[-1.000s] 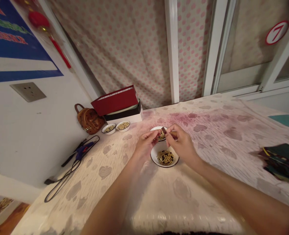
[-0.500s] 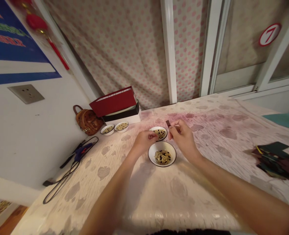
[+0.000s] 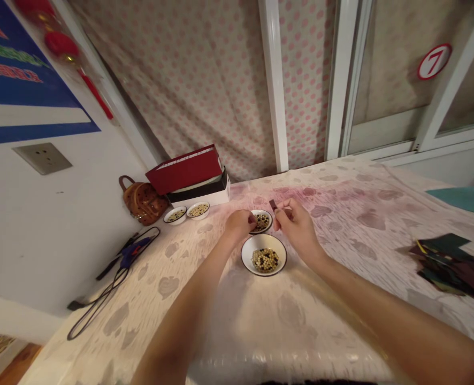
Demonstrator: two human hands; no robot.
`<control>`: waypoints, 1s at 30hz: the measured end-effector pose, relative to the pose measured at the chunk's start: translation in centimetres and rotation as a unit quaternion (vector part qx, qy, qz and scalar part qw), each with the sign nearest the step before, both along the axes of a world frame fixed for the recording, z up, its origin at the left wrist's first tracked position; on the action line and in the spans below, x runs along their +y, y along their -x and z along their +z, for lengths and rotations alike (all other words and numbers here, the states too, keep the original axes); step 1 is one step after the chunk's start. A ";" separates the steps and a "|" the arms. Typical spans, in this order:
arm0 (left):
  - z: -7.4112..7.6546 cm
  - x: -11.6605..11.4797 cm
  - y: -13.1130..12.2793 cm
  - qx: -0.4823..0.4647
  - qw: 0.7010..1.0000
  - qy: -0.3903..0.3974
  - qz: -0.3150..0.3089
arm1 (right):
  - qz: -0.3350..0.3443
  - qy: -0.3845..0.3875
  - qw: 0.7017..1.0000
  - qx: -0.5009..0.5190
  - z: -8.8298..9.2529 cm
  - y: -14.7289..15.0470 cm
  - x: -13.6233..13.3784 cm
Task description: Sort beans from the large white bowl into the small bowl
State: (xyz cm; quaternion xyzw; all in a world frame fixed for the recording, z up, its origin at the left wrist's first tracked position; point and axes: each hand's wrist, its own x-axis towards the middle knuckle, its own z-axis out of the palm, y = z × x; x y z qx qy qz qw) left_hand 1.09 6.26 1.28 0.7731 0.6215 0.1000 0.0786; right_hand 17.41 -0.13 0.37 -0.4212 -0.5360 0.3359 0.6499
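Note:
My left hand [image 3: 239, 224] reaches over the left rim of the farther white bowl [image 3: 266, 230], its fingers pinched at the beads inside. Whatever sits between those fingertips is too small to make out. In my right hand [image 3: 297, 224], just right of that bowl, a small dark brown strip [image 3: 273, 205] is gripped between thumb and fingers and sticks up past them. Closer to me stands a larger white bowl [image 3: 247, 262] with a dark rim. Mixed cream, gold and black beads [image 3: 266, 260] lie in it.
Two small bead bowls, one the left bowl [image 3: 175, 215] and one the right bowl [image 3: 198, 210], stand before stacked boxes [image 3: 186, 170]. A brown bag [image 3: 144, 202] and a corded blue glue gun [image 3: 135, 251] lie left. Dark green and brown pieces [image 3: 453, 262] are piled right.
My left hand has turned slightly and shifted a little right at the farther bowl, fingers still together. My right hand keeps the brown strip in nearly the same place. The view has shifted slightly.

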 end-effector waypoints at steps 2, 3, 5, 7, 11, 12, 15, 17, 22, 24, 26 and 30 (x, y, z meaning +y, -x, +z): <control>-0.1 0.0 0.2 -0.013 1.000 0.003 -0.008 | 0.005 -0.002 1.000 -0.002 -0.1 0.0 0.0; -0.1 0.0 0.3 -0.020 1.000 0.009 -0.014 | 0.008 -0.003 1.000 -0.003 -0.1 0.0 0.0; -0.2 0.2 0.1 -0.030 0.999 0.018 -0.028 | 0.012 -0.005 1.000 -0.004 -0.2 0.0 0.1; -0.2 0.4 -0.1 -0.035 0.999 0.015 -0.035 | 0.012 -0.006 1.000 -0.005 -0.3 0.0 0.1; -0.6 0.7 -0.2 -0.055 0.998 -0.005 -0.030 | 0.010 -0.005 1.000 -0.004 -0.3 -0.1 0.2; -0.8 0.7 -0.1 -0.062 0.998 -0.009 -0.030 | 0.011 -0.005 1.000 -0.003 -0.4 -0.1 0.2; -1.2 0.5 0.4 -0.096 0.995 -0.016 -0.033 | 0.015 -0.005 1.000 -0.006 -0.4 0.0 0.3; -1.5 0.0 0.8 -0.205 0.978 -0.008 -0.030 | 0.020 -0.004 1.000 -0.007 -0.5 0.0 0.3; -1.5 -2.8 1.4 -0.574 0.812 0.092 -0.053 | 0.047 0.004 0.999 -0.011 -0.5 0.3 -0.1; -1.2 -4.0 1.5 -0.644 0.750 0.136 -0.060 | 0.066 -0.003 0.998 -0.023 -0.5 0.5 -0.4; -1.0 -4.9 1.5 -0.688 0.704 0.168 -0.053 | 0.078 -0.007 0.996 -0.049 -0.5 0.7 -0.7; -0.7 -5.5 1.4 -0.724 0.663 0.183 -0.053 | 0.087 -0.021 0.990 -0.110 -0.7 1.0 -1.2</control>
